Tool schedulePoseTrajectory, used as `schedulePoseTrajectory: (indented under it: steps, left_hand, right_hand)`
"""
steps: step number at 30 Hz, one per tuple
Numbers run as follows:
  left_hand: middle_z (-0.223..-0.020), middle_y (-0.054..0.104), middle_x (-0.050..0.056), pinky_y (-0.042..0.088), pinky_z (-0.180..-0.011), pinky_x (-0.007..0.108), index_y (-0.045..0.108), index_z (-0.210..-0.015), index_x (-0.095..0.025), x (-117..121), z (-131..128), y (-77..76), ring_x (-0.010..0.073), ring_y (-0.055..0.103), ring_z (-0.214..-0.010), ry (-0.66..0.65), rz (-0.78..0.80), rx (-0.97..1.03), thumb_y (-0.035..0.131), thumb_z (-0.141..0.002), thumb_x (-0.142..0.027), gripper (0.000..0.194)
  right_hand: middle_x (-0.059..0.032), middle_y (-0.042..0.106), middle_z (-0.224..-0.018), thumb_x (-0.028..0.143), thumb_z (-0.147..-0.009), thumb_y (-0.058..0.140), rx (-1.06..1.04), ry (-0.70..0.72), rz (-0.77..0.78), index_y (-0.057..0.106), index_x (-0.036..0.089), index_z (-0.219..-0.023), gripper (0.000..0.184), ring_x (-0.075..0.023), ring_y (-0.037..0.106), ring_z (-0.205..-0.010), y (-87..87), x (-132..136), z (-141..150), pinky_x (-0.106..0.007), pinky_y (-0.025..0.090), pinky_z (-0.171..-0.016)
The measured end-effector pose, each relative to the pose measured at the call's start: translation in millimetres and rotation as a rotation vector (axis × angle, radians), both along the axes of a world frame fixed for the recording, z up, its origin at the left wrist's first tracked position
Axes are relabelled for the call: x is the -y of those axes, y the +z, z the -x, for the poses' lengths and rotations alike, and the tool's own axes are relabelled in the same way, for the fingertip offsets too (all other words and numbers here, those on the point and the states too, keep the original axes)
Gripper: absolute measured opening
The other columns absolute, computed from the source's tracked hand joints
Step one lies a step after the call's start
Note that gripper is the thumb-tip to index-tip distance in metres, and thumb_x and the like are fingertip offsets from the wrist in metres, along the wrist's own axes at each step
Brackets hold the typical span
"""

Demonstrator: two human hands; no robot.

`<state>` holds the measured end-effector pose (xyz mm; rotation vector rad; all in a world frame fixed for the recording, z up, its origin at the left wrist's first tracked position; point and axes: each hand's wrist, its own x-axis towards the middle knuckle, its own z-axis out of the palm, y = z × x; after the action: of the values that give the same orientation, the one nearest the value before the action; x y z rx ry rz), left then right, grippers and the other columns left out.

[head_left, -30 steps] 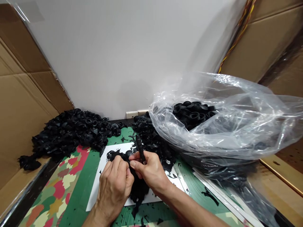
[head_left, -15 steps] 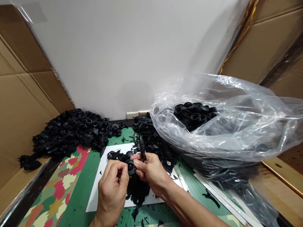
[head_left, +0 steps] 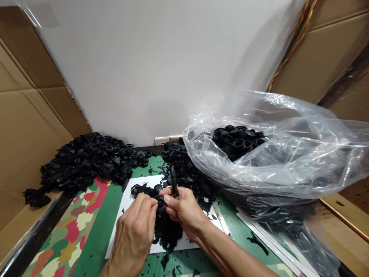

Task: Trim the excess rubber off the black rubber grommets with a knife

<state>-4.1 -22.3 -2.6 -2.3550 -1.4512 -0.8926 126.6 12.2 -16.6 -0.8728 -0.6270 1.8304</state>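
A round black ribbed rubber part [head_left: 160, 204] is held up between both hands, its ringed face turned toward me. My left hand [head_left: 135, 225] pinches its left edge with thumb and fingertips; the exact grip is partly hidden. Thumb and forefinger of my right hand [head_left: 184, 207] hold its right side. A dark pen-shaped tool [head_left: 173, 179] also sticks up out of the right hand; its lower end is hidden. Below lies a heap of black rubber scraps [head_left: 168, 234] on a white sheet [head_left: 121, 223]. More ribbed rubber parts [head_left: 148, 190] lie just behind the hands.
A large pile of untrimmed-looking black rubber parts [head_left: 89, 161] stands at left, against cardboard [head_left: 34, 115]. Scraps [head_left: 187, 165] are heaped behind the sheet. At right, a clear plastic bag [head_left: 276, 173] holds ribbed black parts [head_left: 238, 140]. A grey wall [head_left: 161, 69] closes the back.
My left hand opened from a tight fist over the part to a pinch lower left, uncovering its ringed face, then closed in on its edge again. The right hand barely moved.
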Motion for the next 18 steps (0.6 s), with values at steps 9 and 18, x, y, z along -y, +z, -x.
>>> schedulePoseTrajectory:
  steps: [9, 18]
  left_hand:
    - [-0.057, 0.050, 0.002, 0.037, -0.050, 0.030, 0.049, -0.061, -0.021, -8.1, -6.5, -1.7, 0.0181, 0.046, -0.051, 0.046, -0.156, -0.282, 0.040, -0.082, -0.008, 0.026]
    - [-0.051, 0.037, -0.005, 0.033, -0.041, 0.023, 0.042, -0.058, -0.023, -0.9, 23.5, 4.4, 0.0115, 0.037, -0.044, 0.191, 0.460, 0.658, 0.039, -0.085, -0.041, 0.033]
  right_hand:
    - [0.0110, 0.040, -0.042, 0.023, -0.055, 0.066, 0.105, -0.061, -0.103, 0.058, 0.013, -0.068, 0.019, -0.0017, 0.029, -0.034, -0.4, 2.9, 2.4, -0.018, 0.018, -0.036]
    - [0.0100, 0.042, -0.041, 0.022, -0.057, 0.066, 0.176, -0.103, -0.104, 0.057, 0.014, -0.069, 0.017, -0.0027, 0.030, -0.034, -5.3, -3.4, 0.4, -0.017, 0.017, -0.035]
